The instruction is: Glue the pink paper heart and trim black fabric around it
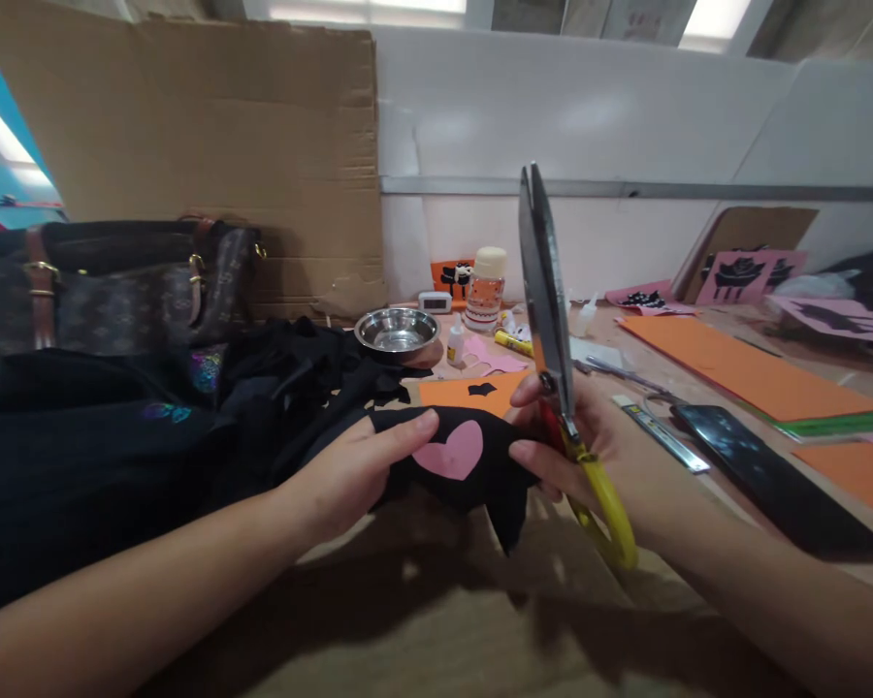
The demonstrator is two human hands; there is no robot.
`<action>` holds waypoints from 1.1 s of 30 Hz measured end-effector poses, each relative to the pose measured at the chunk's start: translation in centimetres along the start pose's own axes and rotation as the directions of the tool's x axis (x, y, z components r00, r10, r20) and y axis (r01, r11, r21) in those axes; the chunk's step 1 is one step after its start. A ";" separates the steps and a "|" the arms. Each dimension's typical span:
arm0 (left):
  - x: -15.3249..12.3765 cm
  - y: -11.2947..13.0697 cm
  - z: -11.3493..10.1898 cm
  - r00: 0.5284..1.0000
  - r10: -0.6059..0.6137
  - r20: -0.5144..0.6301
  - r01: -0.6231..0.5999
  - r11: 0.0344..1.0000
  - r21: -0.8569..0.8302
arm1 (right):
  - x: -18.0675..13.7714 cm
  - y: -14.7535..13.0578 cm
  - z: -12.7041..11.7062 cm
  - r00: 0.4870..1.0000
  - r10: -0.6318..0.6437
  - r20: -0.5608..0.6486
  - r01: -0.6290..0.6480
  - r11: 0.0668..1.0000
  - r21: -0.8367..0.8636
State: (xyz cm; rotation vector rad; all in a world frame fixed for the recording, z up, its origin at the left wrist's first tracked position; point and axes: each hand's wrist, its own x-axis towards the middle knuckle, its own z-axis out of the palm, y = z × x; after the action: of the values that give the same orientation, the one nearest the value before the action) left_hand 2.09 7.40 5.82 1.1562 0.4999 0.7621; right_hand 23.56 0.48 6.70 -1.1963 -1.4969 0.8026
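Between my two hands a piece of black fabric (pixel 505 456) is held up, with a pink heart (pixel 460 452) lying flat against it. My left hand (pixel 356 475) grips the fabric's left side, its thumb on top beside the heart. My right hand (pixel 574 441) carries a pair of scissors (pixel 545 291) with yellow handles, blades upright and nearly closed. Its thumb and fingers also pinch the fabric's right edge. A ragged tail of the cloth hangs below. The fingers behind the fabric are partly hidden.
Black cloth (pixel 80 465) covers the left, before a brown handbag (pixel 116 281). Ahead stand a metal bowl (pixel 397 332), a small glue bottle (pixel 455 341) and a jar (pixel 486 291). Right lie orange sheets (pixel 742 364), a box cutter (pixel 659 433) and a phone (pixel 778 475).
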 end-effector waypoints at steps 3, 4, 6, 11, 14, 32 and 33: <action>0.0 0.2 -0.4 0.999 0.007 -0.043 -0.005 0.998 0.062 | 0.2 -0.3 -0.1 1.000 0.010 0.027 -0.009 1.000 -0.005; 0.0 0.2 -0.6 0.999 0.000 -0.040 0.004 0.995 0.102 | 0.2 -0.3 -0.1 0.999 0.013 0.033 -0.013 1.000 -0.004; -0.1 0.3 -0.9 0.999 -0.013 -0.031 0.018 0.981 0.192 | 0.2 -0.3 -0.1 1.000 0.013 0.027 -0.013 1.000 -0.015; -0.5 0.7 -0.4 0.996 0.051 -0.068 -0.021 0.921 0.388 | -0.1 -0.4 0.4 0.999 0.040 0.032 -0.040 0.999 -0.009; -0.8 1.0 0.5 0.994 0.058 -0.097 0.000 0.858 0.514 | -0.2 -0.6 0.8 0.998 0.053 0.030 -0.055 0.997 0.060; -1.2 -0.1 1.1 0.996 -0.015 0.092 -0.043 0.802 0.595 | -0.7 0.5 2.0 0.959 0.226 0.170 -0.262 0.937 0.230; -1.2 -0.1 1.0 0.996 -0.017 0.090 -0.038 0.821 0.570 | -0.7 0.5 1.9 0.956 0.234 0.177 -0.270 0.937 0.221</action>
State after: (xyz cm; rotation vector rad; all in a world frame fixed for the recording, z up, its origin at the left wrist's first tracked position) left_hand 2.07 5.86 6.04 1.7501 0.6724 0.5738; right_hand 21.89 0.15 5.51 -1.1764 -1.3289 1.2367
